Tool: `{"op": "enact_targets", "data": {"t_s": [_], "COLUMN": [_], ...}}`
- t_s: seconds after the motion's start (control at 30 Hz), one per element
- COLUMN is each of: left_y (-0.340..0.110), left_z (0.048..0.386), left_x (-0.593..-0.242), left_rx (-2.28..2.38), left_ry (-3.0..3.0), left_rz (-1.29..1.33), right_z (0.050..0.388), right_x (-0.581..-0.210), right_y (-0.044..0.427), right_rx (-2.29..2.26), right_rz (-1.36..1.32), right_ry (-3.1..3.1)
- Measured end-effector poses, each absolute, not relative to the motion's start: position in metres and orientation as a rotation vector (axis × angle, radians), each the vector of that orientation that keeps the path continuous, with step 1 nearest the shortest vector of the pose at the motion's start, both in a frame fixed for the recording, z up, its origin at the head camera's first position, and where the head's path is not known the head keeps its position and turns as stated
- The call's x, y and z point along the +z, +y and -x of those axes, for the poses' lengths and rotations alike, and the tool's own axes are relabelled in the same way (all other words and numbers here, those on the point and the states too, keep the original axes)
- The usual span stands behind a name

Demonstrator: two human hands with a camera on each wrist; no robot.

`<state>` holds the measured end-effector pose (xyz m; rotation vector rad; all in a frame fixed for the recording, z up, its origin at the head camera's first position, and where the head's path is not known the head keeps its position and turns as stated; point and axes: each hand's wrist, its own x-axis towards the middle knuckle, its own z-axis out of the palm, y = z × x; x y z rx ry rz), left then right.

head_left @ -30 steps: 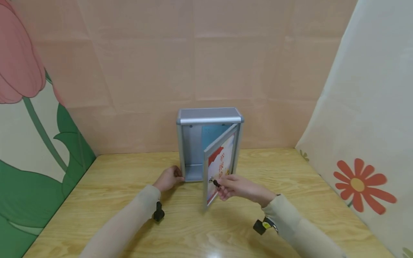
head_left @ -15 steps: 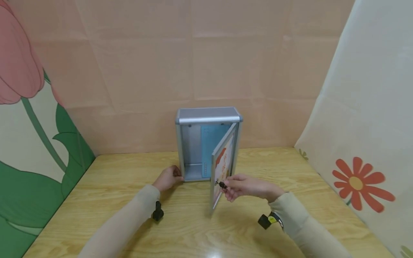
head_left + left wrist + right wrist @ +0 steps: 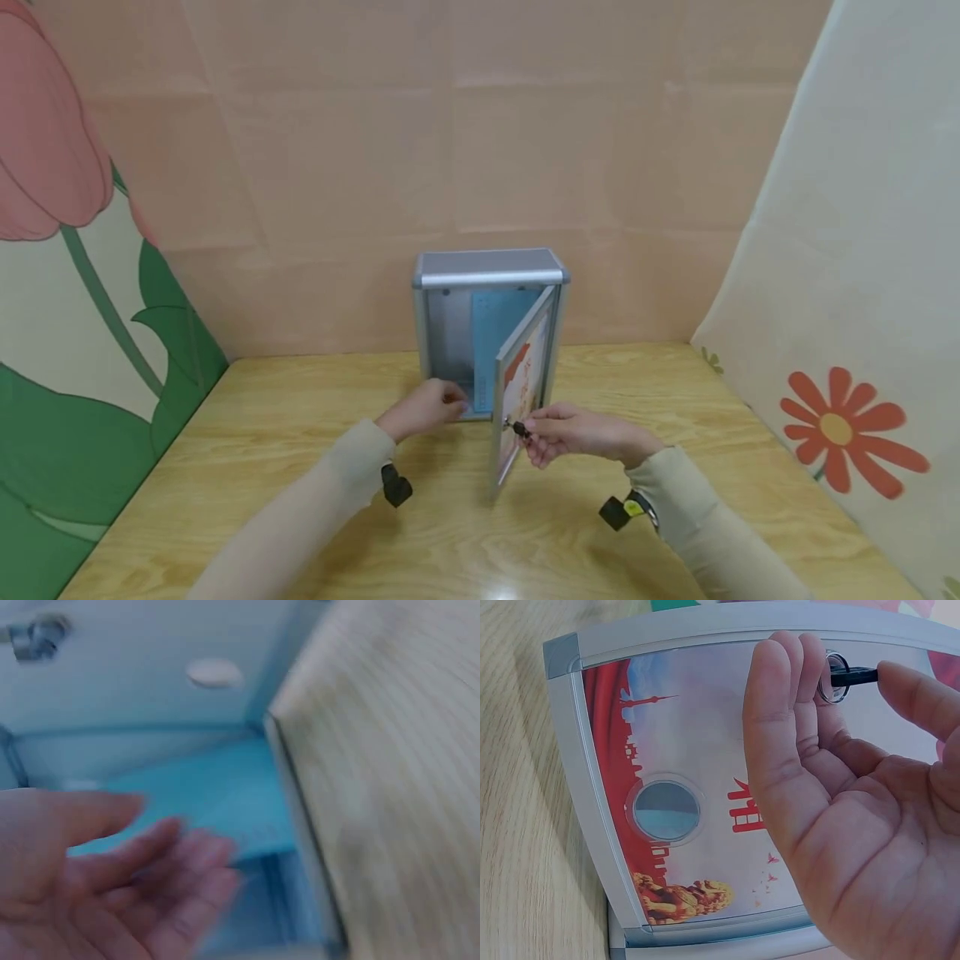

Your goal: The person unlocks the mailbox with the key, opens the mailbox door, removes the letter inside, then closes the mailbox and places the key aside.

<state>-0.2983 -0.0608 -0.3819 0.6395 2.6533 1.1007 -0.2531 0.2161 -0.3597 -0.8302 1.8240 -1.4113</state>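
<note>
- While pinching a black-headed key [image 3: 521, 430] with thumb and fingertips of the right hand [image 3: 581, 435], has that hand's other fingers loosely bent and spread from the thumb.
- Meets, just beyond the right fingertips, a lock [image 3: 507, 420] on a hinged door [image 3: 525, 367]; cannot tell how deep the key sits. Shows a metal key ring [image 3: 834, 679] beside the same fingertips.
- Has the left hand [image 3: 427, 407] half relaxed, with fingers gently bent, thumb apart and nothing in its grasp, before the opening of a lockable metal box [image 3: 491, 263]; cannot tell about contact with the rim.
- Faces that box standing upright just beyond the left hand, with its door swung outward between the hands.
- Reveals, inside the box and near the left fingertips, a light-blue sheet or booklet [image 3: 491, 342] standing upright at the back.
- Displays, close by the right palm, a printed poster [image 3: 705, 712] on the door, with red characters, a golden lion and a round window [image 3: 666, 811].
- Spreads a wood-grain tabletop [image 3: 285, 408] beneath both hands, and a pinkish-beige backdrop [image 3: 337, 150] beyond them.
- Bears a tulip print [image 3: 45, 133] far to the left hand's left, and a red-orange flower print [image 3: 836, 429] well to the right hand's right.
</note>
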Motion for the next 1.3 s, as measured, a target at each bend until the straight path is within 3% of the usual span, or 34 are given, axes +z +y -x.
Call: {"op": "enact_targets", "data": {"t_s": [0.13,0.33,0.53,0.8,1.1,1.3], "left_y": [-0.030,0.002,0.011,0.013,0.012,-0.001], "left_z": [0.303,0.324,0.343,0.360,0.361,0.334], "left_x": [-0.373,-0.390,-0.403,-0.413,-0.415,-0.405], "left_rx": [1.287,1.375,1.750,1.950,1.944,1.771], "left_ry": [2.816,3.078,2.884,2.610,2.632,2.926], "left_rz": [-0.681,-0.546,-0.301,-0.201,-0.408,-0.581], "right_z": [0.252,0.251,0.250,0.250,0.250,0.249], "right_x": [-0.359,-0.360,-0.361,-0.360,-0.359,-0.358], "right_y": [0.217,0.215,0.212,0.215,0.217,0.215], "right_rx": [-1.425,-1.447,-1.465,-1.457,-1.472,-1.466], "right_rz": [0.848,0.836,0.842,0.816,0.797,0.803], "right_ry": [1.806,1.787,1.744,1.750,1.742,1.741]}}
